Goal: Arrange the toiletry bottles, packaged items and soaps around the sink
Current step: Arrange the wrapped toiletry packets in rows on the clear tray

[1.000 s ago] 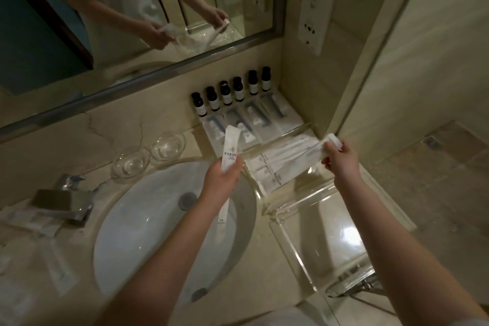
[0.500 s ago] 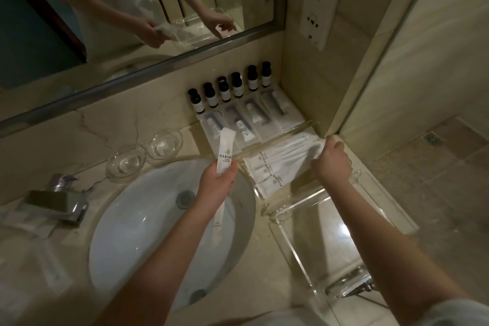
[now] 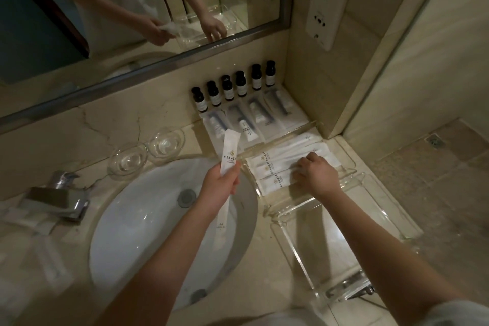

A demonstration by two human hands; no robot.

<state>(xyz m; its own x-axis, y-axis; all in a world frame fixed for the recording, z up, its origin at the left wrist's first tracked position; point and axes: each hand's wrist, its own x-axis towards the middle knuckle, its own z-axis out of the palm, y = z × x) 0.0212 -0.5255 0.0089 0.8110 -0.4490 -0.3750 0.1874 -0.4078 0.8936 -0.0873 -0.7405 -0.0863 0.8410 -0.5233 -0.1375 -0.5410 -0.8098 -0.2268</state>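
Note:
My left hand (image 3: 221, 184) holds a long white packet (image 3: 229, 152) upright over the white sink (image 3: 148, 233). My right hand (image 3: 316, 173) rests palm down on a stack of similar white packets (image 3: 275, 167) lying in a clear acrylic tray (image 3: 341, 243) to the right of the sink. Several small dark-capped bottles (image 3: 234, 88) stand in a row against the back wall. In front of them lie flat white packs with small tubes (image 3: 250, 120).
Two clear glass dishes (image 3: 146, 152) sit behind the sink. A chrome tap (image 3: 59, 194) stands at the left, with pale packets around it on the counter. A mirror runs above the back wall; a socket panel (image 3: 329, 0) is on the right wall.
My right hand has brought its long white packet down onto the stack in the tray and now presses on it. My left hand has stayed over the sink with its packet.

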